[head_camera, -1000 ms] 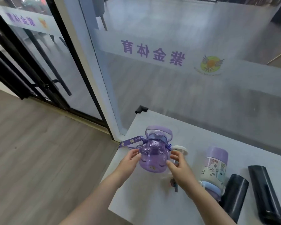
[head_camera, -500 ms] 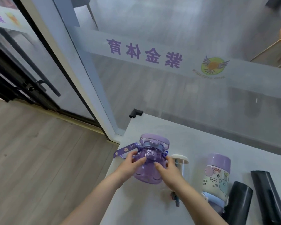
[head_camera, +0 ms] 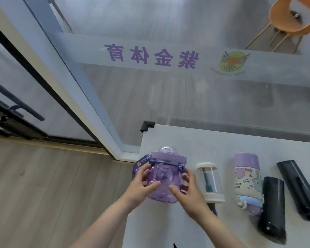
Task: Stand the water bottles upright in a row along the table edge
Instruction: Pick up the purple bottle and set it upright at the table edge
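1. Since the earlier frames, the purple bottle (head_camera: 164, 183) had tipped so its lid faced away from the person, and the clear bottle (head_camera: 210, 182), half hidden behind the right hand (head_camera: 187, 193) before, showed in full.
2. Left hand (head_camera: 141, 185) and right hand each pressed fingers and thumb against one side of the purple bottle, holding it between them near the table's (head_camera: 195, 140) left edge; its base was close to the surface, contact not resolvable.
3. Purple bottle's long axis ran near to far, lid at the far end. Its strap (head_camera: 141, 161) hung over the left edge.
4. Right of it lay four bottles, all on their sides, axes roughly near to far: clear bottle just beside the right hand, cartoon bottle (head_camera: 246, 179) with purple cap far, then two black bottles (head_camera: 272, 208) (head_camera: 301, 188), the outer one angled.
5. Open room: bare tabletop along the far edge by the glass wall (head_camera: 186, 95), past the corner guard (head_camera: 147, 125). Floor (head_camera: 43, 194) lay directly left of the table edge.
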The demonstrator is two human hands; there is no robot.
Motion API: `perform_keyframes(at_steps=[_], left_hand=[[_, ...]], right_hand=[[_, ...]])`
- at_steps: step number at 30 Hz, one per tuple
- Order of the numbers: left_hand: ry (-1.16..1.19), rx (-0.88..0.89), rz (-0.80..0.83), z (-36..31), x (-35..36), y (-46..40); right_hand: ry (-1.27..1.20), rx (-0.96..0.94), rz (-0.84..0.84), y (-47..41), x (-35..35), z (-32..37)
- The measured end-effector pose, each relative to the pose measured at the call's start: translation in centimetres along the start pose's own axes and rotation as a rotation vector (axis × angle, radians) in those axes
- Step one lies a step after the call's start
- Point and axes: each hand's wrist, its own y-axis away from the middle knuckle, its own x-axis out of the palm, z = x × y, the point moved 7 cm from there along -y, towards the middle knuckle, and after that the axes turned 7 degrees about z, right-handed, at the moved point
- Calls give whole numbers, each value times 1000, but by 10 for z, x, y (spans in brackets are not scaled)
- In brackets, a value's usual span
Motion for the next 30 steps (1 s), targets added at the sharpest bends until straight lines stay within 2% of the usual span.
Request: perform_keyframes(at_steps=[7,12,19,24,30], left_hand=[[-139,122,62,-4,-13,-3],[-318,235,2,-5,-14,6],[-375,247,33,5,-12,12],[-300,174,169,7,-21,17],[-430,217,178,-10,-38,39]], right_hand=[[40,-110,-44,3,9,13],[150,-70,-77,8,17,8],[43,-74,-27,13,21,2],[209,-131,2,20,11,8],[361,-297,68,32,5,20]])
